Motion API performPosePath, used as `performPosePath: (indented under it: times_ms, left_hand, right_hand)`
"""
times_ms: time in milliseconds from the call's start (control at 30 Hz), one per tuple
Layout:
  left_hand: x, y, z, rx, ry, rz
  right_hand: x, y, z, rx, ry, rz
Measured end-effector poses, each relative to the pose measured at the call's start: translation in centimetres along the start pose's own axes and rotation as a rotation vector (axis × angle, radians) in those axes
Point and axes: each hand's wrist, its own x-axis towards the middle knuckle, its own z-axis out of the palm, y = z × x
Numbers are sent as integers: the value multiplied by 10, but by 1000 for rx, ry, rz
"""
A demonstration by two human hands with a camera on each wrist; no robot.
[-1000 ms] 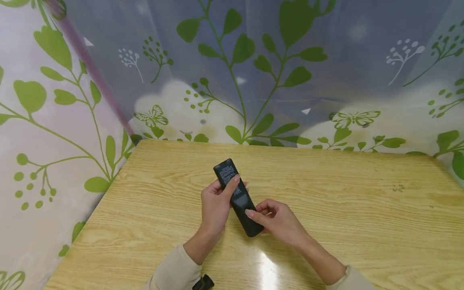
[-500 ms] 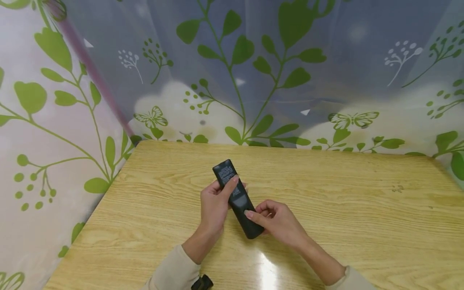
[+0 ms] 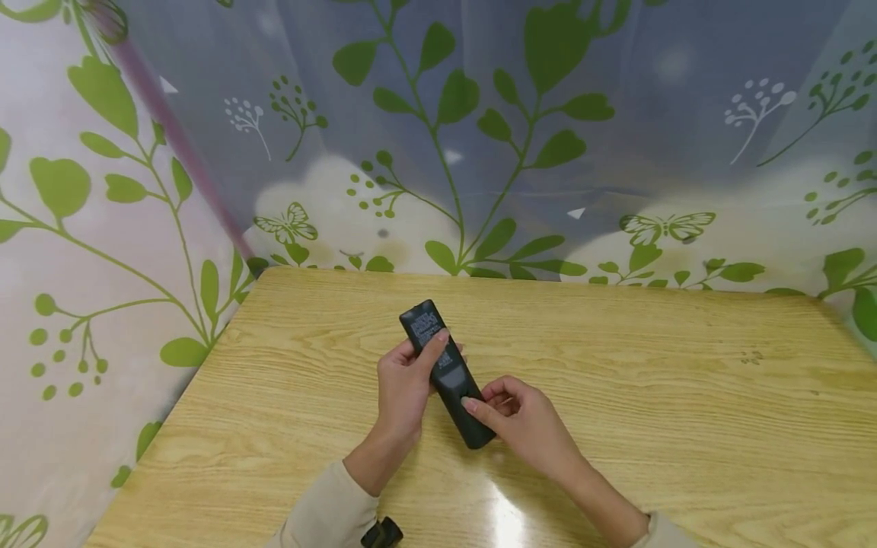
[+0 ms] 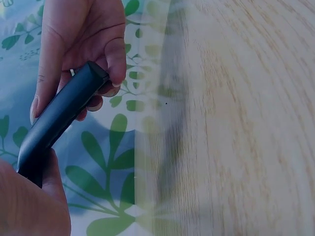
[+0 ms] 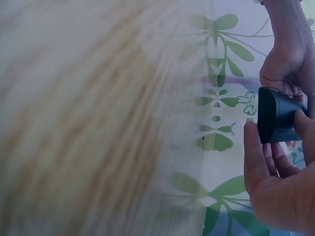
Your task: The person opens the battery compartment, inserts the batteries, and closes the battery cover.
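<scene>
A black remote control (image 3: 452, 384) is held above the wooden table, its back with a printed white label turned up. My left hand (image 3: 404, 384) grips its upper half, thumb lying over the label and fingers behind. Toward the lower end, my right hand (image 3: 527, 418) pinches it, the thumb pressing on the back near a small notch. The left wrist view shows the remote (image 4: 64, 113) side-on, tilted between both hands. In the right wrist view its end (image 5: 275, 118) faces the camera, with the right hand's fingers (image 5: 266, 177) beneath and the left hand (image 5: 288, 64) beyond.
The wood-grain table (image 3: 685, 396) spreads under both hands. A printed curtain (image 3: 548, 152) with green leaves and butterflies stands along its back and left edges. Beside the left sleeve (image 3: 329, 506) shows a small black object (image 3: 382, 533) at the near edge.
The remote and left hand have shifted very slightly to the left. Both hands keep their hold, and the right thumb stays near the notch.
</scene>
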Motion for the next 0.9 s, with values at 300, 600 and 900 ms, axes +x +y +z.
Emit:
performPosePath:
  times_ms: [300, 600, 900]
  left_hand:
    - [-1, 0, 0, -15, 3, 6]
    - [-3, 2, 4, -37, 2, 28]
    - [-4, -1, 4, -31, 2, 20]
  right_hand:
    - [-7, -4, 2, -80, 34, -93]
    - [-16, -9, 8, -353, 103, -234]
    - [-18, -10, 8, -418, 125, -255]
